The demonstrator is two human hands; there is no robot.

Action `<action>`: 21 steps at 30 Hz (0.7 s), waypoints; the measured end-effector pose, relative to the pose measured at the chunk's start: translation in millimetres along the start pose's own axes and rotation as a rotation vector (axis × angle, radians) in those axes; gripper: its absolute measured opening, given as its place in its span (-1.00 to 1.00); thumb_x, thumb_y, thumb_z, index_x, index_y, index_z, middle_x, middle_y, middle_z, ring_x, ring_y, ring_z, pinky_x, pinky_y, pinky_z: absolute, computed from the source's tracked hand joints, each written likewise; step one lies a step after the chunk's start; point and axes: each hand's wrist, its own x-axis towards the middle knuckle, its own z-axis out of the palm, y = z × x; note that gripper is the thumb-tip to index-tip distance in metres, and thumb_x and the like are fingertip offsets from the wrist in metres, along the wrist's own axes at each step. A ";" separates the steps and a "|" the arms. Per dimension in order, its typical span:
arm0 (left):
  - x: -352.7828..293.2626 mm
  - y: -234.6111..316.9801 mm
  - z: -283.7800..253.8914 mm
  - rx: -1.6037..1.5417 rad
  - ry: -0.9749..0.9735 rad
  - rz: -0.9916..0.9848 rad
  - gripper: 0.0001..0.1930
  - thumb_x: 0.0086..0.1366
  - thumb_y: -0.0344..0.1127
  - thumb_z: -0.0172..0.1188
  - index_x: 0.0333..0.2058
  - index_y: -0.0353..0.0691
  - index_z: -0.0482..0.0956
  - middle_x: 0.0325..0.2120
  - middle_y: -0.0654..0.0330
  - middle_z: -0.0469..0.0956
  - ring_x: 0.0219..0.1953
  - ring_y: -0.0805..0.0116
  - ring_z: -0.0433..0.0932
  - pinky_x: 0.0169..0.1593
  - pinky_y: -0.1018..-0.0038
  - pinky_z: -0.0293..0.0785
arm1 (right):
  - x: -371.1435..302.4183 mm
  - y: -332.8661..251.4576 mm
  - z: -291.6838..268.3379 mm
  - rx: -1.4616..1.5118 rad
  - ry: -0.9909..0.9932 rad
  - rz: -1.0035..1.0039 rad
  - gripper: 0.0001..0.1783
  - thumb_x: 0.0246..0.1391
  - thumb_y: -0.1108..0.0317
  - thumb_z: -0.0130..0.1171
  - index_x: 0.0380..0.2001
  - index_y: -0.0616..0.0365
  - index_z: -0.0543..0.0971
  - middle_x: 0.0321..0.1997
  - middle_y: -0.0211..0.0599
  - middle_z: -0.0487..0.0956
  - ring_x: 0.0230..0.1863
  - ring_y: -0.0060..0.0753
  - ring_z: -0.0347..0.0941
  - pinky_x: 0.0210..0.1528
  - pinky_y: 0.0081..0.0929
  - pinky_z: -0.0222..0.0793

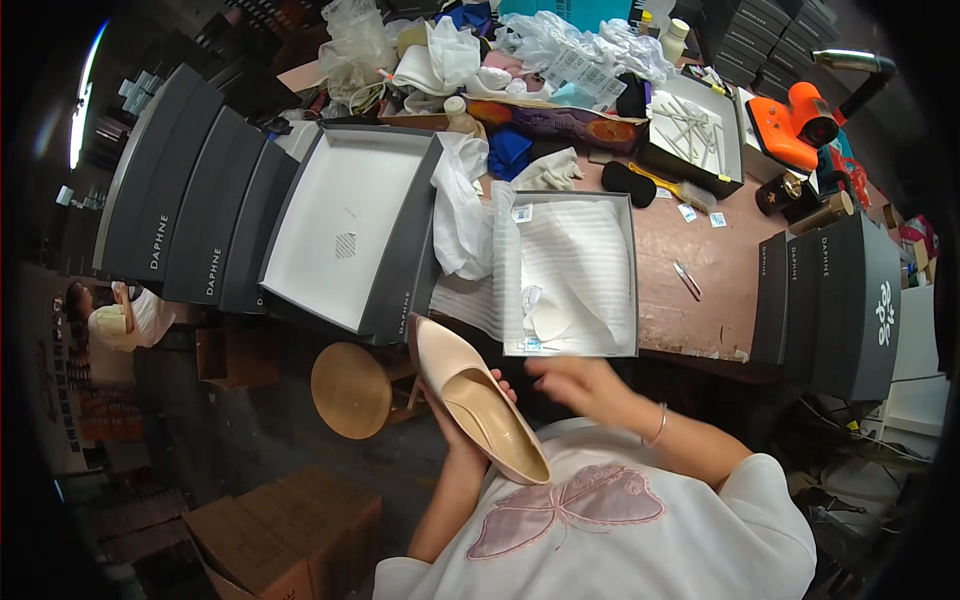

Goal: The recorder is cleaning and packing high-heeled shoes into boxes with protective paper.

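1. Writing: we see pale lettering on the dark boxes point(205, 220) at left and the dark boxes point(835, 320) at right; the rightmost also has a white logo.
2. Labels: we count two small ones in the tissue-lined box point(637, 275), plus three white tags point(687, 213) by the yellow-handled brush point(690, 194); print too small for us.
3. Counts: one beige pump point(485, 410), one round stool point(350, 390), one open white-lined box point(345, 225) left of the tissue-lined one. White sticks point(690, 125) in a black box overlap; we can't count them.
4. Left hand point(460, 445): wrapped around the pump, gripping it from beneath, toe pointing up and left, in front of the table. The pump hides most of the palm.
5. Right hand point(580, 387): motion-blurred, fingers partly curled, just beside the tissue-lined box's near edge. We can't tell whether it pinches anything.
6. Cut off/dim: co-worker point(130, 318) far left, partly hidden; we lose the outer edges to black.
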 end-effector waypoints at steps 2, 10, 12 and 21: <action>3.9 3.5 14.6 0.076 0.045 -0.074 0.07 0.02 0.66 -0.31 0.01 -0.38 0.38 -0.24 -0.04 0.54 -0.28 0.05 0.57 -0.15 0.14 0.56 | 39.7 35.3 -29.7 -0.263 0.102 0.190 -0.55 0.16 0.20 0.08 0.09 0.12 0.43 -0.22 0.02 0.59 -0.27 0.05 0.54 -0.12 -0.16 0.42; 35.4 7.2 22.8 0.075 0.116 -0.222 -0.02 0.18 0.54 -0.42 0.11 -0.36 0.31 -0.10 -0.13 0.47 -0.13 -0.02 0.52 -0.03 0.07 0.48 | 73.3 142.8 -21.9 -0.763 0.137 0.196 -0.45 -0.03 -0.05 0.25 -0.19 0.24 0.48 -0.31 0.05 0.58 -0.24 0.07 0.53 -0.22 -0.13 0.43; 41.8 10.6 21.3 -0.021 0.164 -0.264 -0.05 0.22 0.50 -0.45 0.14 -0.34 0.28 -0.06 -0.14 0.44 -0.10 -0.02 0.50 -0.02 0.07 0.47 | 69.3 142.5 -20.3 -0.814 0.173 0.253 -0.35 -0.10 -0.10 0.29 -0.14 0.24 0.44 -0.33 0.06 0.57 -0.24 0.06 0.54 -0.21 -0.14 0.44; 55.8 10.4 21.0 0.113 0.120 -0.356 0.01 0.18 0.53 -0.45 0.13 -0.39 0.27 -0.10 -0.13 0.45 -0.10 0.00 0.50 -0.01 0.09 0.47 | 97.1 190.0 -15.2 -0.948 0.257 0.390 -0.51 0.00 0.15 0.20 -0.07 0.13 0.31 -0.29 0.05 0.54 -0.27 0.16 0.54 -0.19 -0.08 0.48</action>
